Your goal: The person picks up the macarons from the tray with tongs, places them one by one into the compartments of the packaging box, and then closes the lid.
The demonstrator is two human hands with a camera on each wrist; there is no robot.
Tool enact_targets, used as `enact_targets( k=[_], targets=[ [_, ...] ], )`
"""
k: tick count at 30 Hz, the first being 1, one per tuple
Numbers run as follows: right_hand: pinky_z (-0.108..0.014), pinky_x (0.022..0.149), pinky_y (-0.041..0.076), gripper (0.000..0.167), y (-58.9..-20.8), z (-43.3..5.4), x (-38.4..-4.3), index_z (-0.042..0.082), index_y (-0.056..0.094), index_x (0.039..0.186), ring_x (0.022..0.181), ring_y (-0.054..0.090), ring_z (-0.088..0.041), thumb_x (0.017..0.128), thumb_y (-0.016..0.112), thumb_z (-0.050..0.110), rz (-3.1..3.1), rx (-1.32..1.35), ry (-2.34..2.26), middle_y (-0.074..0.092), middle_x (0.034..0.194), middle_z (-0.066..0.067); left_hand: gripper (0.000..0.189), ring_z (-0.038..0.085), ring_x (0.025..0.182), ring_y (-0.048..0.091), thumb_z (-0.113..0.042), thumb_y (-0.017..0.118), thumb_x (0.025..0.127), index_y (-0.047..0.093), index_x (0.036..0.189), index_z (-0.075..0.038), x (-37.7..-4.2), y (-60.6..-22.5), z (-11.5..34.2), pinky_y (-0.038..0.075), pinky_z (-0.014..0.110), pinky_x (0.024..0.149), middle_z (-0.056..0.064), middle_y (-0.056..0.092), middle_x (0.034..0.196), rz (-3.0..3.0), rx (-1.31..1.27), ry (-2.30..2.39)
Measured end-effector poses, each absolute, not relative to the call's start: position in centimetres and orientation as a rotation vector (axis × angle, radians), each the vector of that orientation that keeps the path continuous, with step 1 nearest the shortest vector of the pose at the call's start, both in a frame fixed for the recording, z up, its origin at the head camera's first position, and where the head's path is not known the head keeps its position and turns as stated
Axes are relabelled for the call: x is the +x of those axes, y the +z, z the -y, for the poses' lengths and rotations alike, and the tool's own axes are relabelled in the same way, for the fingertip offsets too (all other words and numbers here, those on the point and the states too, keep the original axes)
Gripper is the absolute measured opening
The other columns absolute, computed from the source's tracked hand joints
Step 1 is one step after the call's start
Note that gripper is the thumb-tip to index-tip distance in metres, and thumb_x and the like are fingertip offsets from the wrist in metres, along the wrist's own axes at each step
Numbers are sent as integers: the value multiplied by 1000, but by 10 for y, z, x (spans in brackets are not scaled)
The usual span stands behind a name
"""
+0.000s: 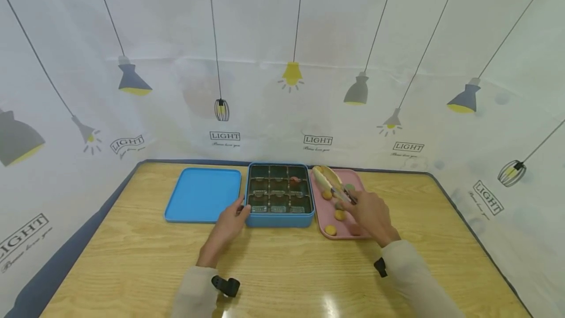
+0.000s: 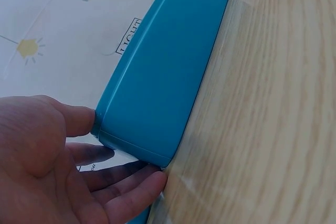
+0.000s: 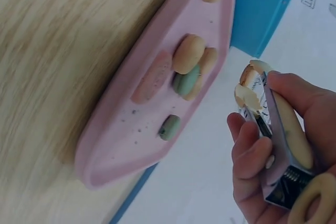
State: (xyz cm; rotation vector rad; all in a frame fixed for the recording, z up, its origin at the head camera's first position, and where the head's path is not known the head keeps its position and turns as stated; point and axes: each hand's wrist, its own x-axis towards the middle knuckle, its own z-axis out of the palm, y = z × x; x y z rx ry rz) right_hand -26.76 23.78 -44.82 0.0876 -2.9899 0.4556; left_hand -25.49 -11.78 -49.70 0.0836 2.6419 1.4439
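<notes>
My left hand holds the near left corner of a blue box, thumb at the rim and fingers along its side. Clear dividers split the box into several compartments; a pink piece lies in the right-hand column. Tongs with pale scalloped tips are gripped in my right hand, thumb on one arm and fingers on the other. Their tips stand apart over the far left of a pink tray. Yellow macarons, green macarons and a pink macaron lie on that tray.
Left of the box lies a flat blue lid. Box and tray stand side by side near the back of the wooden table. Behind it rises a white sheet printed with lamps.
</notes>
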Motion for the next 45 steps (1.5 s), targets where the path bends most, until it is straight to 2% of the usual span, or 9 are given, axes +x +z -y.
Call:
enact_targets(
  k=[3, 6, 8, 11, 19, 32, 35, 40, 45],
  targets=[
    [-30, 43, 34, 32, -446, -236, -265, 12, 71, 102, 52, 47, -20, 90, 72, 41, 2956, 136, 446, 53, 62, -4, 59, 43, 128, 52, -30, 43, 108, 24, 158, -5, -255, -497, 118, 45, 59, 101, 26, 52, 141, -2639, 80, 1444],
    [-29, 42, 33, 40, -443, -234, -260, 11, 72, 117, 51, 46, -19, 90, 73, 40, 2945, 183, 450, 53, 64, -5, 59, 43, 128, 52, -30, 43, 107, 25, 158, -5, -256, -498, 119, 44, 59, 101, 26, 53, 140, -2647, 82, 1437],
    [-29, 41, 33, 51, -441, -233, -257, 12, 67, 131, 50, 45, -18, 89, 73, 40, 2952, 198, 463, 55, 67, -6, 59, 43, 128, 52, -30, 43, 107, 25, 158, -5, -256, -499, 119, 44, 59, 101, 26, 53, 140, -2647, 84, 1436],
    [-28, 41, 33, 59, -438, -229, -250, 16, 58, 141, 48, 44, -16, 89, 73, 41, 2979, 212, 495, 56, 69, -5, 59, 43, 129, 52, -30, 43, 107, 24, 158, -5, -256, -501, 118, 44, 59, 102, 26, 52, 141, -2641, 86, 1439],
    [-28, 43, 25, 57, -436, -222, -237, 17, 59, 141, 46, 31, -12, 89, 73, 39, 2963, 325, 414, 37, 54, 4, 59, 42, 128, 53, -31, 43, 107, 25, 158, -6, -255, -498, 119, 44, 58, 102, 25, 53, 141, -2652, 79, 1425],
    [-29, 42, 26, 55, -437, -223, -235, 16, 63, 137, 47, 33, -13, 88, 75, 37, 2914, 361, 420, 36, 56, 5, 59, 43, 128, 52, -30, 43, 107, 25, 158, -5, -255, -499, 118, 44, 59, 102, 26, 52, 141, -2648, 72, 1436],
    [-29, 41, 29, 56, -436, -226, -238, 16, 63, 137, 48, 38, -15, 87, 76, 38, 2914, 317, 443, 41, 57, 2, 59, 43, 128, 52, -31, 43, 107, 25, 158, -5, -255, -499, 118, 43, 59, 103, 26, 52, 141, -2650, 70, 1433],
    [-32, 41, 34, 56, -437, -235, -241, 16, 61, 138, 51, 48, -20, 88, 74, 39, 2918, 253, 436, 61, 67, -11, 60, 43, 129, 52, -31, 43, 107, 25, 158, -6, -255, -499, 119, 43, 59, 103, 25, 53, 141, -2655, 75, 1430],
    [-31, 41, 34, 56, -442, -247, -242, 14, 60, 139, 52, 48, -20, 90, 73, 38, 2933, 219, 432, 64, 72, -14, 59, 43, 128, 52, -31, 43, 107, 25, 157, -5, -255, -498, 119, 43, 59, 103, 26, 53, 141, -2652, 89, 1427]
  ],
)
